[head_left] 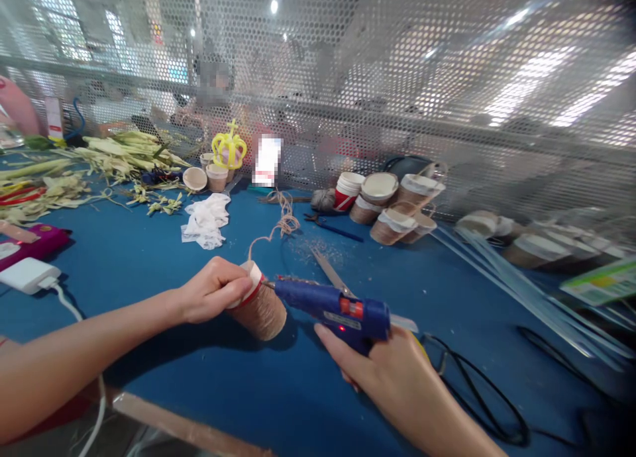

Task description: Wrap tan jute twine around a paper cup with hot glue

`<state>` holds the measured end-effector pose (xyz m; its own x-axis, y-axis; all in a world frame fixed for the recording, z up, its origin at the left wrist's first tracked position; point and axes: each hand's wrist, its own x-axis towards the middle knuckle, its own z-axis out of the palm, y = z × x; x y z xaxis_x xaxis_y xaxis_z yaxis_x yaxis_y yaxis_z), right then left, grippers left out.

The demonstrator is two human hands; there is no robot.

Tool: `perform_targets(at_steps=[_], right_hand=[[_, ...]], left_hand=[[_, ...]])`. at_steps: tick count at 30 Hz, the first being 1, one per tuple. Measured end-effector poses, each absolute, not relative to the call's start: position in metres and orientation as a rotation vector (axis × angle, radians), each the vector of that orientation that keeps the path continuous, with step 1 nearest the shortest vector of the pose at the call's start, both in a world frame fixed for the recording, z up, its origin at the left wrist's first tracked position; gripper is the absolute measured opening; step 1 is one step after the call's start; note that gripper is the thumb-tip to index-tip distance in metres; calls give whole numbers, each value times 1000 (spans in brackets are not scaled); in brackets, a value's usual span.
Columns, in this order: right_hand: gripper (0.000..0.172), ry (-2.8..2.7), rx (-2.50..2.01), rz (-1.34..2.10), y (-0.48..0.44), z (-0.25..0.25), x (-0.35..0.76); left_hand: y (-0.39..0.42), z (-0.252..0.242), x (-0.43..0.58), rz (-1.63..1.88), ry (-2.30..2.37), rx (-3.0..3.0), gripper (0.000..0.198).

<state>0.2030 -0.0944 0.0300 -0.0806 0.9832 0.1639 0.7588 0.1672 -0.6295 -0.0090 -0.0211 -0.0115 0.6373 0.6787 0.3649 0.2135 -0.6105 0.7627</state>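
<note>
Left grip: the left hand (216,291) is closed on the white-and-red end of a tan cord-wrapped round cup (261,318), thumb laid along the band.
Cup's lie: tilted beneath the left fingers, its wrapped end slanting down towards the right hand.
Right grip: the right hand (392,371) is wrapped around the handle of a blue plastic glue gun (322,304); the trigger finger is mostly hidden.
Nozzle: pointing left out of the right grip, at the cup's red band; whether it touches cannot be told.
Cord: a loose tan cord (285,218) runs from the cup's white end to a tangle ahead of the left grip.
Beyond the gun: a pair of metal scissors (328,268), partly hidden behind it.
Ahead of the left grip: a crumpled white cloth (206,220).
Farther ahead, between and right of the grips: a cluster of cord-wrapped, white-rimmed cups (392,225).
Right of the right grip: long clear thin sticks (517,291) and a looped black cable (487,397).
Under both grips: a blue tabletop (293,404).
</note>
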Motion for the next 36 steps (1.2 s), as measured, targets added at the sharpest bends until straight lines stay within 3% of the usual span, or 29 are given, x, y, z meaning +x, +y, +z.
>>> perform_targets(at_steps=[19, 32, 36], right_hand=[[12, -2160, -1355, 467, -108, 11, 204], [14, -1952, -1506, 461, -90, 29, 207], [12, -1823, -1633, 633, -86, 26, 206]], left_hand=[[-26, -11, -3, 786, 747, 1693, 41], [-21, -12, -7, 857, 774, 2082, 37], [-21, -14, -8, 871, 740, 2120, 36]])
